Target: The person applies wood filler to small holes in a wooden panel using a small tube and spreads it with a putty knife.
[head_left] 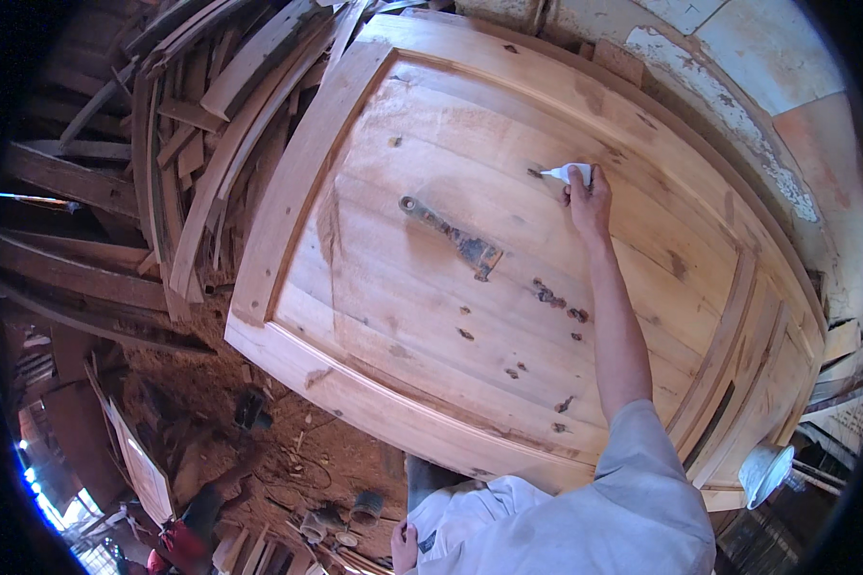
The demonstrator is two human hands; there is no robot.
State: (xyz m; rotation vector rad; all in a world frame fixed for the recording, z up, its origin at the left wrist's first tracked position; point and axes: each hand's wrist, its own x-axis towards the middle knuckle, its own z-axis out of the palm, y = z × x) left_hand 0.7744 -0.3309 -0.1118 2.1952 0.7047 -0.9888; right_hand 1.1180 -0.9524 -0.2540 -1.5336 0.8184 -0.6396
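Note:
A large panelled wooden door [431, 144] lies flat in front of me, its boards dotted with dark filled spots. My right hand [590, 196] reaches far over it, closed round a small white squeeze bottle [573, 173]. The bottle's narrow nozzle points left, at or just above a dark knot [535, 172]; contact cannot be made out. Left of that hand, a worn putty knife [451, 235] with a stained blade rests on the boards. My left hand [405, 548] is low beside my lap, off the door; its fingers are partly hidden and their grip is unclear.
Scrap timber [192, 144] is heaped along the left side. Sawdust covers the floor [288, 441], where dark cups [365, 508] stand. A whitish bowl [765, 476] sits at the door's right near corner. Beyond the far edge runs a pale, peeling ledge [729, 105].

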